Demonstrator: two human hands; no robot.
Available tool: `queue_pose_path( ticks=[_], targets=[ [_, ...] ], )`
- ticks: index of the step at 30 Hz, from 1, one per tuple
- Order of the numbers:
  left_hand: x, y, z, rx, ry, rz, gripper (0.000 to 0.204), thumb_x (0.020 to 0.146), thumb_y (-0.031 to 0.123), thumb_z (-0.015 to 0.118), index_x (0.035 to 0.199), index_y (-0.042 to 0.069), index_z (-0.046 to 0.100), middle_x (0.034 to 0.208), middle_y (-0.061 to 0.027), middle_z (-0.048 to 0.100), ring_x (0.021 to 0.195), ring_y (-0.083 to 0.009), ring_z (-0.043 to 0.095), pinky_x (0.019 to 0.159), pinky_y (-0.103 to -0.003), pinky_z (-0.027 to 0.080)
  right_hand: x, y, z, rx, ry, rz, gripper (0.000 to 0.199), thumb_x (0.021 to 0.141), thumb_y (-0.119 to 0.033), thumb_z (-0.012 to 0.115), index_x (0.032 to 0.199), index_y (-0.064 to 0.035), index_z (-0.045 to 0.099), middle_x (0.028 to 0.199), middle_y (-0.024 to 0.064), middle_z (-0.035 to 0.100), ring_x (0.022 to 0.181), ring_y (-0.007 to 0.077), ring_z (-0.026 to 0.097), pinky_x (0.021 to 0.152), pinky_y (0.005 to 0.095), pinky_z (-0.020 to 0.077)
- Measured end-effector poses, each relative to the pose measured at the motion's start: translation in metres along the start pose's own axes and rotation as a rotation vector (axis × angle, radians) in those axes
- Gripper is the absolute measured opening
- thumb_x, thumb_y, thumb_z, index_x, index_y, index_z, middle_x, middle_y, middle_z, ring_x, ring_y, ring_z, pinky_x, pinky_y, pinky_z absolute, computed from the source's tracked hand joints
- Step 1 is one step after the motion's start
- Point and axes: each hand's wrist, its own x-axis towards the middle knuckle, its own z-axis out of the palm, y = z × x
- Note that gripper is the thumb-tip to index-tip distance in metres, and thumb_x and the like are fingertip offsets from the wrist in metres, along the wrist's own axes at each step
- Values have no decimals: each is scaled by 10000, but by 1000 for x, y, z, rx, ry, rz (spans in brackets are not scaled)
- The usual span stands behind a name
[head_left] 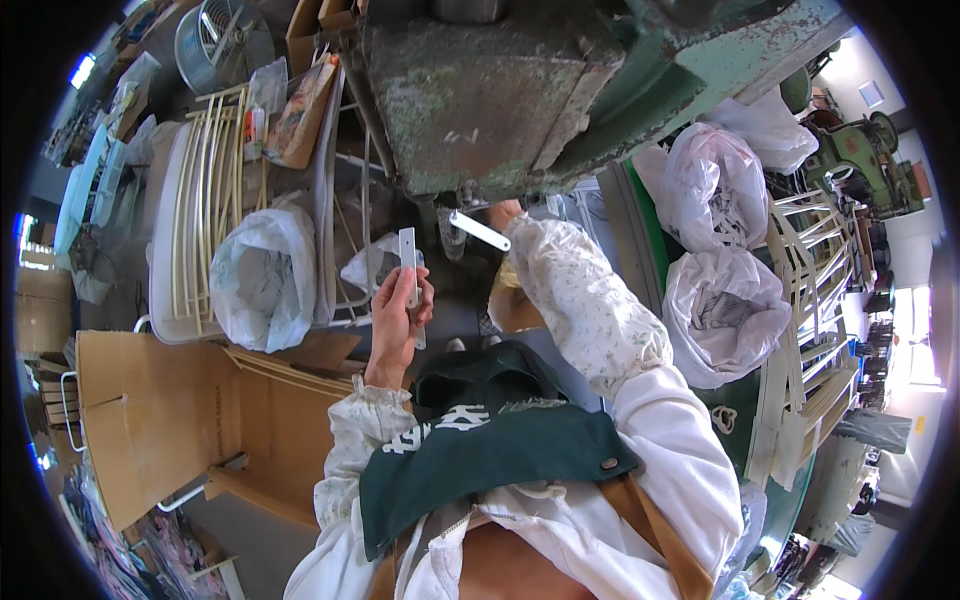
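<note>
R side: green bench (pixel 648 215) w/ two open wht plastic bags, far bag (pixel 705 165) & near bag (pixel 685 310), each w/ small pcs inside; pale slats (pixel 805 375) piled alongside, wht loop (pixel 724 419) nr them. L side: pale-rimmed table (pixel 164 250) w/ long cream strips (pixel 205 205), open wht sack (pixel 235 300) beside, printed carton (pixel 300 120) twd far end.

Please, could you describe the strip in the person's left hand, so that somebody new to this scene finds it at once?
Start at the green machine at the top, then go down from its lower left corner to the left hand. The pale flat strip gripped there stands nearly vertical in the picture, unlike the slanting white strip by the right hand.
</note>
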Motion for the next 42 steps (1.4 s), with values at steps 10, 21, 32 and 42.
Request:
queue_pose_path(
  ticks=[10, 21, 32, 42],
  targets=[
    [-1, -5, 20, 176, 34, 40, 268, 968, 240, 504, 1020, 4, 619, 656, -5, 525, 516, -50, 420, 468, -185, 308, -4, -17, -74, 549, -60, -53, 97, 777, -101, 704, 819, -16, 682, 783, 69, 687, 662, 196, 628, 609, 303, 493],
    [12, -5, 29, 249, 79, 73, 277, 951, 255, 542, 949, -11, 620, 577, 13, 441, 467, -58, 355, 439, -220, 250, -18, -114, -166, 1136, -394, 374, 208, 832, -155, 718, 826, 2, 581, 670, 18, 594, 596, 81, 558, 554, 233, 448],
    [38, 10, 47, 365, -9, 106, 244, 938, 224, 554, 862, 12, 651, 580, 49, 478, 474, -6, 371, 416, -177, 238, -38, -109, -197, 652, -573, 212, 261, 904, -224, 620, 851, 28, 666, 614, 17, 616, 596, 73, 532, 585, 252, 435],
    [31, 7, 21, 406, 13, 10, 273, 923, 238, 582, 832, -13, 637, 534, 11, 464, 420, -43, 369, 405, -189, 257, -60, -100, -187, 844, -592, 202, 256, 909, -195, 601, 774, 11, 672, 597, -2, 622, 529, 53, 458, 490, 244, 358]
  ],
)
